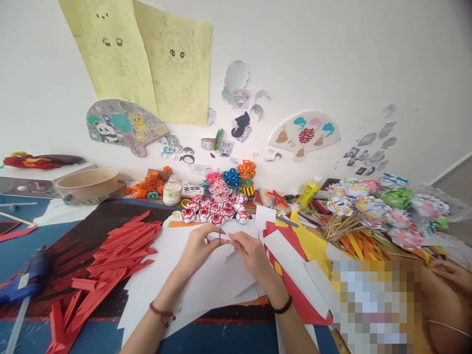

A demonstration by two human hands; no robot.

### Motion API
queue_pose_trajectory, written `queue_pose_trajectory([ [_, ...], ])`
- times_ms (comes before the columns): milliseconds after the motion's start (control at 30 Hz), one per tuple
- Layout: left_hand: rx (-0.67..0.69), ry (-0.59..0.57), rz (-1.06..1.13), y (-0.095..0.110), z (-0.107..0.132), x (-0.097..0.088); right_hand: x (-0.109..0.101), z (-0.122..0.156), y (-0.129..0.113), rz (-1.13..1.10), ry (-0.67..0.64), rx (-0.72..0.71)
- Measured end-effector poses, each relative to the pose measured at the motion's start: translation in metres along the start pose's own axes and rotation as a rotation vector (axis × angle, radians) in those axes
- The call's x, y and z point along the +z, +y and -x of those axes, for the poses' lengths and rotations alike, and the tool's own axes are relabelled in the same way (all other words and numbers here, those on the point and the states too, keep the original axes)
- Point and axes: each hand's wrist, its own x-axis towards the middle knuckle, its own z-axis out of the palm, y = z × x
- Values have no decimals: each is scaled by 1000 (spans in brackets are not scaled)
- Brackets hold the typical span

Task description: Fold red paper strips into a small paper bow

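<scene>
Between both hands is a small folded strip of white paper (223,236), held above white paper sheets (217,280). My left hand (197,248) pinches its left end between thumb and fingers. A thin dark line crosses the strip near those fingertips; I cannot tell what it is. My right hand (250,251) pinches the strip's right end with closed fingers. Just beyond the hands sit several red-and-white paper flowers (217,210). To the right of my right hand lie a white paper strip (295,268) and red paper (275,233).
Folded red paper strips (118,255) are heaped at left, near a blue glue gun (27,280). A beige basin (87,182), a jar (172,191) and a yellow bottle (309,193) stand at the back. Paper flowers on sticks (374,209) and another person's hand (452,275) are at right.
</scene>
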Motion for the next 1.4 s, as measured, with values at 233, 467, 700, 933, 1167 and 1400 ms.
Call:
queue_pose_trajectory([
  [233,41,13,20,0,0,0,-1,-1,-5,-134,58,43],
  [467,87,-94,35,-2,-2,-4,-4,-4,7,-615,-162,392],
  [700,68,-211,33,-7,-1,-3,2,0,18,-722,-320,457],
  [933,17,-260,13,-16,0,-1,12,1,17,-561,-242,420],
  [1167,19,-189,-19,-16,0,-3,9,0,13,-466,-218,335],
  [1400,35,-131,-57,-16,1,-5,7,3,16,-251,-123,244],
])
